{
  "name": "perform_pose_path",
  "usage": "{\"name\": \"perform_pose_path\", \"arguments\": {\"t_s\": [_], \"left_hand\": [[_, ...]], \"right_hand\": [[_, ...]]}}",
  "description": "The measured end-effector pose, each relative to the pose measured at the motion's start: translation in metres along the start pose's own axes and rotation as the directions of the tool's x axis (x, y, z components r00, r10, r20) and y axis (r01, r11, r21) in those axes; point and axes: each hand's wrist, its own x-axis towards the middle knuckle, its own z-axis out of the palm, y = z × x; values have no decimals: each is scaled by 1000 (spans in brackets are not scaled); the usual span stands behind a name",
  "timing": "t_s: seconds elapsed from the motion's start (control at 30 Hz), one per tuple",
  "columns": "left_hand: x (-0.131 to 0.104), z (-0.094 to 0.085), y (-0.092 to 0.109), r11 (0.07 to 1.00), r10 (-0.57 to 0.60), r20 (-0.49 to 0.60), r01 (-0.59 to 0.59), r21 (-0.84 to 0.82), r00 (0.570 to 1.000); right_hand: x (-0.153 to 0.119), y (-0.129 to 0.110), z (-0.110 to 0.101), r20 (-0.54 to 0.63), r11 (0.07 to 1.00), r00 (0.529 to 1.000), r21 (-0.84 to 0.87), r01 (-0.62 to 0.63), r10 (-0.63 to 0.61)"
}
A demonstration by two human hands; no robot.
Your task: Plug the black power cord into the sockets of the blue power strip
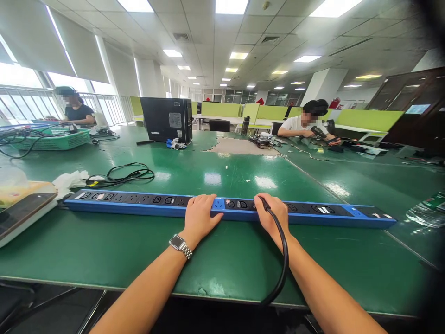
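A long blue power strip (132,206) with black sockets lies across the green table in front of me. My left hand (199,214) rests over its middle, fingers on the top and far edge and thumb out along the near edge, gripping it. Farther right, my right hand (273,217) is closed around the plug end of a thick black power cord (285,260), right at the strip's sockets. The plug itself is mostly covered by my fingers, so how deep it sits cannot be seen. From that hand the cord curves down past the table's front edge.
Beyond the strip lie a coiled black cable (130,172) and a black computer case (168,120). At left are a phone (26,213) and a green basket (66,141); at right, a plastic bottle (429,211). Two people (302,125) sit farther back, one on each side.
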Motion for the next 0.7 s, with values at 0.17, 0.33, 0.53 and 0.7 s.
{"name": "perform_pose_path", "arguments": {"t_s": [0.17, 0.33, 0.53, 0.7], "left_hand": [[0, 0, 1, 1000, 4, -5, -4, -1, 1000], [0, 1, 0, 1000, 13, -18, -13, -6, 1000], [-2, -1, 0, 1000, 22, 8, -22, 4, 1000], [-2, -3, 1, 1000, 8, 7, -8, 4, 1000]], "right_hand": [[-3, 6, 1, 68, 988, 986, -9, 155, -154], [-5, -2, 5, 54, 998, 997, -28, 54, -52], [-3, -11, 7, 47, 993, 992, -29, -115, 117], [7, -10, -3, 185, 991, 981, -131, -29, 53]]}}
